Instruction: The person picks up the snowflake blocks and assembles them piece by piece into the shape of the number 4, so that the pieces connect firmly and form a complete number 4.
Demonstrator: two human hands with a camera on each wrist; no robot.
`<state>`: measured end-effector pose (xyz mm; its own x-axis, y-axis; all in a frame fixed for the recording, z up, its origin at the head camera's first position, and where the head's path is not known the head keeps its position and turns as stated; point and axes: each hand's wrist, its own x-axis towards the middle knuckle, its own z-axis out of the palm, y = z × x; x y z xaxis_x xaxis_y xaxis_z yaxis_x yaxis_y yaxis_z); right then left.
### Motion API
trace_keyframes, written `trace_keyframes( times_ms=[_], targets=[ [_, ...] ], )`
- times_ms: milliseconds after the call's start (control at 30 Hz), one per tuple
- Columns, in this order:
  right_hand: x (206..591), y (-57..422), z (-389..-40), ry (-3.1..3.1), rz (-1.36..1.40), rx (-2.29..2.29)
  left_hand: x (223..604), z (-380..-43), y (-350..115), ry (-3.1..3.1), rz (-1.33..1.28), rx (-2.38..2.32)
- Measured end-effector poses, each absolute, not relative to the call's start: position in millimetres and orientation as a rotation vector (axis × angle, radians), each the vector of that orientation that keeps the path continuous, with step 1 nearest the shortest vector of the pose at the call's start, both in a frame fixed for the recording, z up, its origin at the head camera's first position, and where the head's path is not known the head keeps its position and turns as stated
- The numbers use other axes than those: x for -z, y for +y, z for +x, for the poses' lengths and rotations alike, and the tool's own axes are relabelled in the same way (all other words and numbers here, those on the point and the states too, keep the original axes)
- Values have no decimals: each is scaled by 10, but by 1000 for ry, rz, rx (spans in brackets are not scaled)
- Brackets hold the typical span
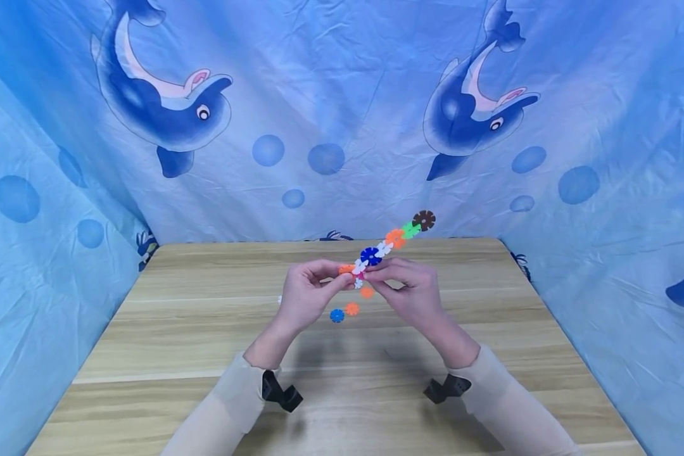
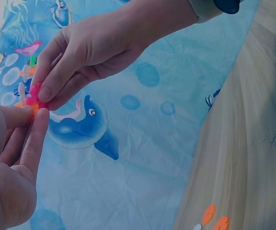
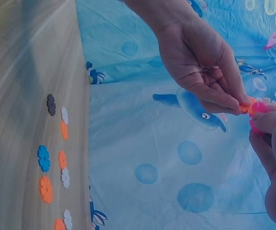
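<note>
Above the table, both hands hold a chain of linked plastic snowflake discs (image 1: 396,238), which slants up to the right. Brown, green, orange, white and dark blue discs show along it. At its lower end my left hand (image 1: 310,297) pinches an orange snowflake disc (image 1: 346,269) between thumb and fingers. Close against it, my right hand (image 1: 413,291) pinches a pink snowflake disc (image 2: 33,98). The orange and pink discs touch in the wrist views. Fingertips cover most of both, so I cannot tell whether their slots are joined.
Loose discs lie on the wooden table (image 1: 205,348) beyond and below the hands: a blue disc (image 1: 337,315), an orange disc (image 1: 351,309), a dark disc (image 3: 51,105) and several more orange and white ones. A blue dolphin-print curtain (image 1: 376,126) surrounds the table's back and sides.
</note>
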<state>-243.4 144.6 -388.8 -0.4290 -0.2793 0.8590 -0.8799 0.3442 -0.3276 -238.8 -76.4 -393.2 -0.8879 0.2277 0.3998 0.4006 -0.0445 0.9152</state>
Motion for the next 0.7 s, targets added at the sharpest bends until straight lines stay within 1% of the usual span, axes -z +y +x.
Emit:
trace_keyframes(
  times_ms=[200, 400, 700],
  targets=[
    [3900, 1424, -2420, -1910, 994, -1118, 3918, -2391, -806, -2069, -712, 2072],
    [3945, 1442, -2490, -1898, 941, -1223, 3844, -2396, -852, -1956, -713, 2143],
    [4259, 1466, -2690, -2188, 890, -1144, 3779, -2388, -927, -1908, -727, 2135]
  ],
)
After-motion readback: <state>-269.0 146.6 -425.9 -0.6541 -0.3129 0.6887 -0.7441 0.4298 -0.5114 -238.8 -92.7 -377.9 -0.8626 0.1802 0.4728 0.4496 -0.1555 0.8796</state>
